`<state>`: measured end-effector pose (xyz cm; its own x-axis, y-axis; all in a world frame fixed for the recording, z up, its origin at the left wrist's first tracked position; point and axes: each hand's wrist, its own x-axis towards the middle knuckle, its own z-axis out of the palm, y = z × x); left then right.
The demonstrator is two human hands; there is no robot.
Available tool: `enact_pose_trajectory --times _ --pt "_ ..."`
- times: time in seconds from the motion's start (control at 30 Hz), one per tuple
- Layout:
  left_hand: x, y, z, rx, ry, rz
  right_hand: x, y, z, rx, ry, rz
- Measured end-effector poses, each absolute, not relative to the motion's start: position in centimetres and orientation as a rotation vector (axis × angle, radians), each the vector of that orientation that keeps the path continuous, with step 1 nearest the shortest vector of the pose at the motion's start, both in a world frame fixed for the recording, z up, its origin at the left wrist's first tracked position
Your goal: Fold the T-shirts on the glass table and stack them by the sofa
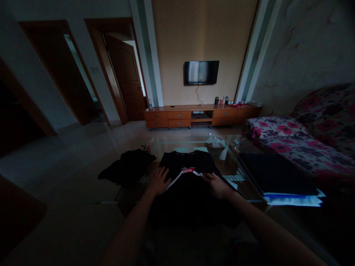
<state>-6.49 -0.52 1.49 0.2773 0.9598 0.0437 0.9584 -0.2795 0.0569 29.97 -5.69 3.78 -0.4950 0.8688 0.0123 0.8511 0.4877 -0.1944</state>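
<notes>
A black T-shirt [186, 158] with a red "main" print lies spread on the glass table, its collar away from me. White trim slants down on each side of the print. My left hand [159, 181] rests flat on the shirt's left side, fingers spread. On the other side, my right hand [217, 184] has its fingers drawn together on the fabric at the white trim, seemingly pinching it. The shirt's near part is lost in shadow. Left of it sits a crumpled heap of black cloth [127, 166].
The glass table [234, 178] has a patterned border. At its right lies a dark stack [280, 173] with white and blue edges; a clear plastic bag [215, 140] is at the far side. A floral sofa [280, 129] stands right, a low TV cabinet [180, 115] ahead.
</notes>
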Motion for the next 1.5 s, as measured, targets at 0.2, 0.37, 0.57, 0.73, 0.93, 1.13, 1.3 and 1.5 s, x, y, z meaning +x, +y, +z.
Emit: enact_pose_trajectory --times 0.2,0.37,0.57,0.73,0.93,1.13,1.3,1.5 --pt "-6.5 -0.6 1.8 2.480 1.878 0.107 29.5 -5.7 4.2 -1.666 -2.382 0.185" --pt "-6.5 -0.6 1.7 2.488 1.890 0.103 29.9 -5.5 2.8 -1.778 -2.452 0.239" --pt "-6.6 -0.5 1.4 2.498 1.893 0.103 29.8 -5.4 3.0 -1.796 -2.433 0.260" --pt "-6.7 -0.3 1.1 2.515 1.897 0.115 28.9 -5.4 3.2 -1.786 -2.428 0.326" --pt "-6.7 -0.3 1.1 2.494 1.894 0.115 29.4 -4.5 3.4 -1.747 -2.338 0.422" --pt "-6.6 -0.3 1.2 2.479 1.887 0.107 31.7 -3.9 1.7 -2.000 -2.214 0.233" --pt "-6.6 -0.3 1.2 2.480 1.883 0.102 31.6 -4.2 0.3 -2.100 -2.257 0.259" --pt "-6.7 -0.3 1.2 2.452 1.891 0.087 30.8 -4.2 0.2 -2.165 -2.185 0.176"
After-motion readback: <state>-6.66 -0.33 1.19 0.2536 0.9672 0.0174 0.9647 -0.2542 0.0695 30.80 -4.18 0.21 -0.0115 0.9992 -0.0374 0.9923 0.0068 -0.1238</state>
